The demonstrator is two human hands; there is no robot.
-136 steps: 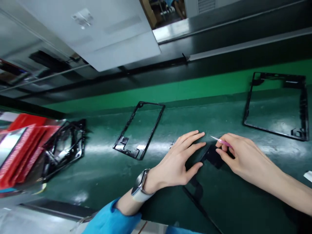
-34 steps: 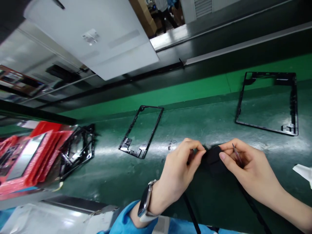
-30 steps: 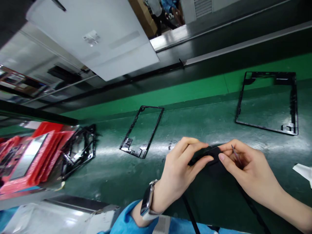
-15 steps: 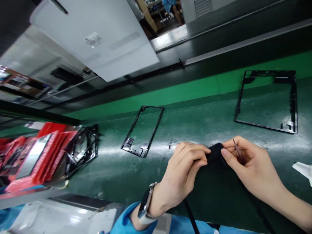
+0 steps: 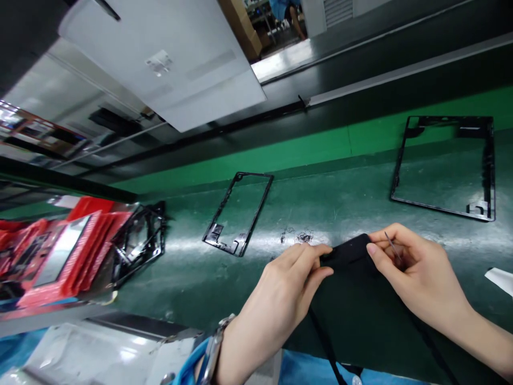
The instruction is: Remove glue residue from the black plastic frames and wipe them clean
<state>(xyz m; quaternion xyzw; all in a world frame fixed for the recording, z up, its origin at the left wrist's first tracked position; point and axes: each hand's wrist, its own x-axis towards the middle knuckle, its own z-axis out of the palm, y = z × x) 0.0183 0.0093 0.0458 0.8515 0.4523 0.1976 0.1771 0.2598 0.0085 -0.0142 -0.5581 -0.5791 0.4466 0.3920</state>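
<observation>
Between my hands is a dark black piece with rounded corners, held over the bench. My left hand pinches its left end between thumb and fingers. At the right end, the thumb and index finger of my right hand grip the edge. A thin pointed metal tool is tucked in the right hand's fingers, its tip sticking up. Two dark narrow strips run down from near the hands towards me; whether they belong to the held piece I cannot tell. Dark thread-like scraps lie just beyond the left hand.
One thin black rectangular frame lies left of centre, and a larger black frame lies at the right. Red bubble-wrap packs and tangled black frames are piled at the left. A white scrap lies at the right edge.
My left hand has slid left along the black piece, so more of it shows between the hands. The right hand keeps its grip. The view has shifted slightly.
</observation>
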